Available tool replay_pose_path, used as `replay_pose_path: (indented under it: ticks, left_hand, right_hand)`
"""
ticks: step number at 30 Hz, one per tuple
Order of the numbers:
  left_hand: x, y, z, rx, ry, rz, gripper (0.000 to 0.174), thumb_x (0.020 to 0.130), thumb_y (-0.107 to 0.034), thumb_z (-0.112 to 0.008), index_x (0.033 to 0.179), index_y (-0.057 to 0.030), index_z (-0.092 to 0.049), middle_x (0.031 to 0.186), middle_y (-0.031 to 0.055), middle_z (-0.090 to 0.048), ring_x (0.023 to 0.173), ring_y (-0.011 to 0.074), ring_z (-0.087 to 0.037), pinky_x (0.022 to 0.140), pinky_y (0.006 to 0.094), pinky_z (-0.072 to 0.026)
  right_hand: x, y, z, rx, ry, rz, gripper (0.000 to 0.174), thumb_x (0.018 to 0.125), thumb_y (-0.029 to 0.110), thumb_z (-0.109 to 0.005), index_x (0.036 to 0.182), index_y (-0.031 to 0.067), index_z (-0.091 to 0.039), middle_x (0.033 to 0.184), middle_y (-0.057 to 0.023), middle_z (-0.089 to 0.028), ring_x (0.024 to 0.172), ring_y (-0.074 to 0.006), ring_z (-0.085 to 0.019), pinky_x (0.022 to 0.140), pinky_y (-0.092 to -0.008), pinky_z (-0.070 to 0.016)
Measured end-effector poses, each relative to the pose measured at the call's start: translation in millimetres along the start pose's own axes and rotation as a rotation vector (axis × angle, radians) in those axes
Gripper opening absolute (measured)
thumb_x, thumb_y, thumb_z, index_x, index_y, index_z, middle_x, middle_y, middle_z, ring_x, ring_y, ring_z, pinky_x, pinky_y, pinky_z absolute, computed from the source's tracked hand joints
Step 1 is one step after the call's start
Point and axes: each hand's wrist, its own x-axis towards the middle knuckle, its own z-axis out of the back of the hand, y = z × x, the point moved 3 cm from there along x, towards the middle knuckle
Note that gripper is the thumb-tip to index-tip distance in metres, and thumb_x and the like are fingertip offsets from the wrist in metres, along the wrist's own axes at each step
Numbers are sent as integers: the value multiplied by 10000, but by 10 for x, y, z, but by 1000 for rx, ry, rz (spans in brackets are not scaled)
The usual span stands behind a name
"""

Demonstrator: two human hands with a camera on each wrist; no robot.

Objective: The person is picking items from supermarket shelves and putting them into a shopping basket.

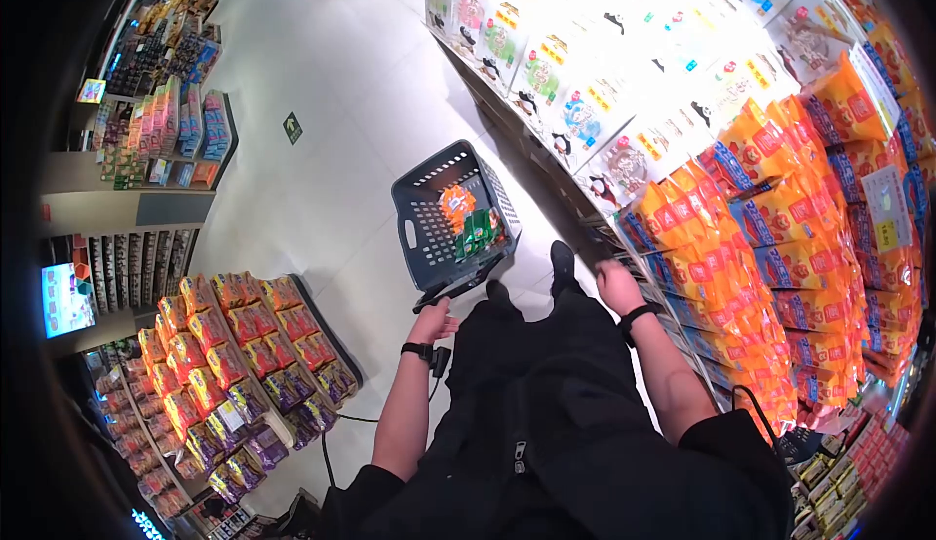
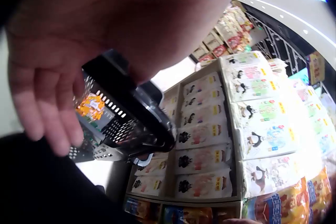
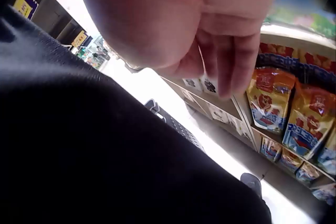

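A dark grey shopping basket [image 1: 414,238] with perforated sides stands on the floor ahead of my feet. Inside it lie an orange snack bag [image 1: 455,207] and green packets [image 1: 478,232]. My left hand [image 1: 432,323] is at the basket's black handle [image 1: 458,285], which lies by the thumb. In the left wrist view the fingers [image 2: 50,111] of that hand extend past the handle, uncurled. My right hand [image 1: 618,287] hangs loosely beside the shelf of orange bags [image 1: 702,316], holding nothing. Its fingers [image 3: 241,66] droop in the right wrist view.
White illustrated packs [image 1: 585,121] fill a bright display at the right. Red, yellow and purple snack bags [image 1: 210,345] are stacked on a stand at the left. Pale tiled floor [image 1: 341,121] stretches ahead, with a green arrow sign [image 1: 292,129] on it.
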Motion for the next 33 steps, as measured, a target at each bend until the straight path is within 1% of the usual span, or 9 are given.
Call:
replay_pose_path:
  ticks: [2,6,10,12,17,28,31,32,33]
  left_hand:
    - [95,-62,197,316,-50,-209,446,1032,-379,-695,1168,40,-632,914,187,-741,811,263,-783,673,411,-616]
    - [-406,-567,193,671,-508,-1146,255,936,-147,-722,1090,25,-614,898,194,-633,878,423,-663,872,502,-568]
    - [13,-386,434,877,-179,-1062,248,943,-174,-714,1133,-41,-624,1010,208,-693,976,463,-681,889,544,-560]
    - [291,-223,551,961,103,-784,245,958,-199,-708,1157,-80,-629,1081,204,-721,1049,456,-697,891,555,-558]
    - [472,-221,594,878,121,-925,139,1002,-239,-668,1022,-105,-698,1023,158,-764,1013,426,-723,892,550,-561]
    - [721,-81,754,794,287,-1078,338,933,-85,-655,1258,-144,-731,1201,127,-736,1144,385,-702,963,528,-562]
    - [793,-111,772,776,349,-1018,392,923,-58,-624,1284,-154,-744,1193,148,-729,1150,391,-702,980,535,-555]
    - [815,-103,770,781,367,-1007,398,923,-57,-620,1286,-157,-747,1181,154,-731,1153,389,-702,988,539,-552]
    - [831,-110,770,770,389,-1016,407,920,-56,-623,1293,-160,-748,1182,157,-728,1149,392,-703,988,540,-552]
  right_hand:
    - [-118,-237,-228,5,187,-49,256,962,139,-603,1060,-20,-777,1073,-277,-766,1058,-455,-734,984,-524,-584]
    - [-531,-660,-594,-40,346,-334,338,974,321,-651,1093,35,-787,1104,-274,-768,1094,-462,-726,972,-541,-579]
    - [-900,-509,-653,95,279,-525,429,906,377,-766,1123,9,-805,1092,-295,-776,1074,-472,-743,968,-492,-584]
    - [-1031,-988,-1077,64,478,-585,572,1016,506,-641,1379,68,-711,1440,-224,-707,1366,-431,-643,1168,-506,-467]
    - [-1223,-718,-991,81,418,-601,525,1052,440,-589,1374,44,-713,1411,-214,-722,1334,-386,-661,1145,-474,-484]
    - [-915,-513,-1045,165,368,-465,451,1131,296,-477,1363,-9,-716,1347,-193,-757,1264,-288,-700,1096,-403,-520]
    - [-652,-342,-825,208,315,-542,373,1088,243,-572,1318,-6,-727,1293,-233,-771,1243,-353,-723,1054,-438,-548]
    - [-549,-194,-736,180,302,-509,349,1072,226,-605,1302,-4,-731,1274,-245,-775,1233,-373,-730,1038,-449,-558]
    - [-305,772,-424,-165,338,-349,322,1038,210,-677,1273,-3,-732,1203,-268,-782,1173,-413,-749,991,-462,-584]
